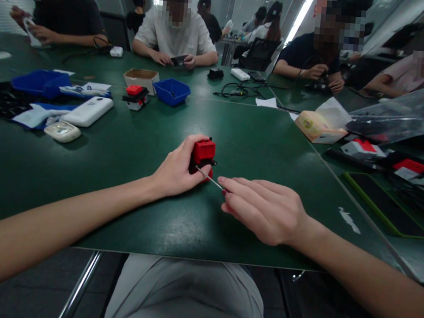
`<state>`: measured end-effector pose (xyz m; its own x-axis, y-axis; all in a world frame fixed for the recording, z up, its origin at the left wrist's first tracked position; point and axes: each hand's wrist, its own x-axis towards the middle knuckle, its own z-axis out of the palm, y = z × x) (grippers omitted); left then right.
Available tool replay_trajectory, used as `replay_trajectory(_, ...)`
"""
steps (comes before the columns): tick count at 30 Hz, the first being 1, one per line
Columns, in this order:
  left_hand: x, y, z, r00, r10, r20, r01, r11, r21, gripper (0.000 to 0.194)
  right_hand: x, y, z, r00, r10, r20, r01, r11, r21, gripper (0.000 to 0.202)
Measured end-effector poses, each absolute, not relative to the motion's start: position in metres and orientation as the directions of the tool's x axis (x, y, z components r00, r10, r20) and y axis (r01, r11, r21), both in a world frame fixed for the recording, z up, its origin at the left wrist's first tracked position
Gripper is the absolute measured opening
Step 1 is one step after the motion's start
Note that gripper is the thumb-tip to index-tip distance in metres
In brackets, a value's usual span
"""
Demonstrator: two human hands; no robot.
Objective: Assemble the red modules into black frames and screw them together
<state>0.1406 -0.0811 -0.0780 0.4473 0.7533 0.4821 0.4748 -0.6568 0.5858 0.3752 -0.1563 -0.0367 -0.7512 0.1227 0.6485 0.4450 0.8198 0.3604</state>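
My left hand [177,171] is closed around a small red and black block-shaped part [205,150], holding it on the green table in front of me. Its thumb presses along the near side, so part of the block is hidden. A screwdriver [212,180] with a thin metal shaft is gripped in my right hand [265,208]. The shaft slants up and to the left, with its tip at the black middle of the block. Most of the handle is covered by my fingers; a bit of red shows. Whether the tip sits in a screw is too small to tell.
Beyond the block stand a red-topped device [135,97], a cardboard box [140,80] and a blue bin [172,92]. A white case [89,111] lies left. At right are a tissue pack [320,127] and a green-edged black panel [384,204]. Several people sit across the table [175,235].
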Motion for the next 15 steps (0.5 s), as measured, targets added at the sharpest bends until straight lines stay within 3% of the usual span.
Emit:
replay_trajectory(4,0.1406,-0.0807,-0.0786,0.458,0.736,0.498,0.48,-0.676,0.558,0.06,0.3785,-0.1526,-0.0356,-0.724,0.205,0.658,0.474,0.841,0.259,0.017)
replay_trajectory(10,0.1414,-0.0813,-0.0773,0.443,0.751,0.49,0.483,-0.66,0.575,0.058,0.3766,-0.1531,-0.0363,-0.806,0.073,0.587,0.344,0.866,0.364,0.011)
replay_trajectory(15,0.1408,-0.0816,-0.0779,0.46,0.734,0.499,0.478,-0.679,0.558,0.059,0.3823,-0.1529,-0.0374,-0.718,0.246,0.651,0.487,0.846,0.218,0.018)
